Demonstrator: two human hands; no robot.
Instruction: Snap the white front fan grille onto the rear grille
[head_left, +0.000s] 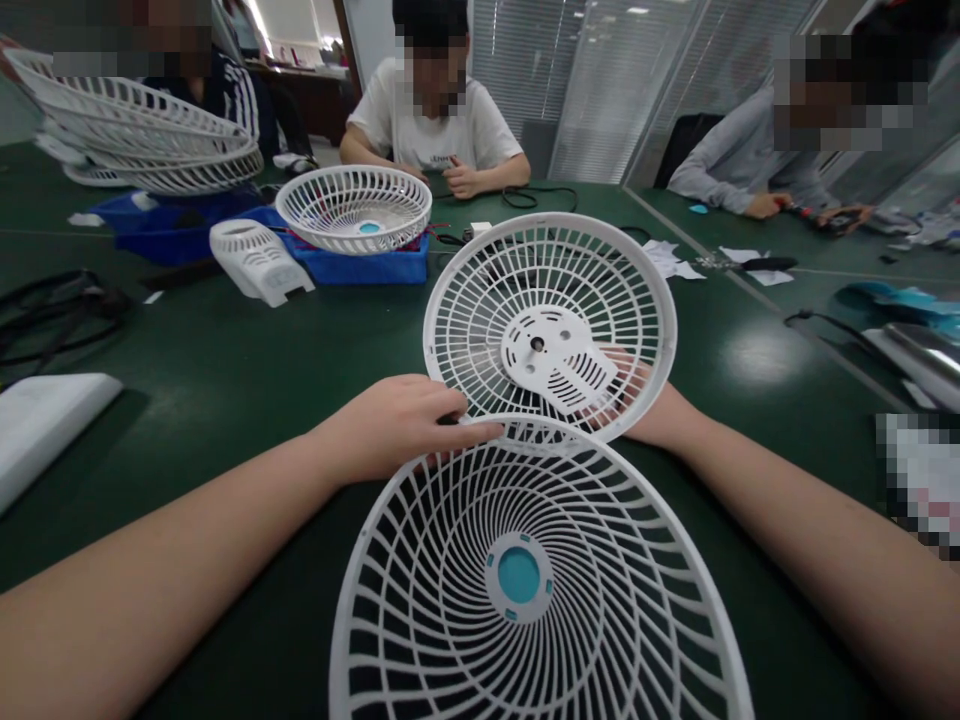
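Note:
A white front fan grille [519,610] with a blue round centre lies nearest me, its far rim raised. My left hand [409,425] grips that far rim, thumb and fingers closed around it. Just beyond, a white rear fan grille [450,310] is tilted toward me, showing a slotted motor housing and a small shaft at its middle. Behind its right side my right hand [637,390] holds it, the fingers partly seen through the bars. The lower rim of the rear grille is close to the far rim of the front one; I cannot tell whether they touch.
Blue bins [367,265] stand at the back left, one under another fan grille [352,205]. Stacked grilles [150,125] rise at far left. A white housing piece [259,262], black cables [56,315] and a white box-shaped part [52,425] lie leftward. Co-workers sit across the table.

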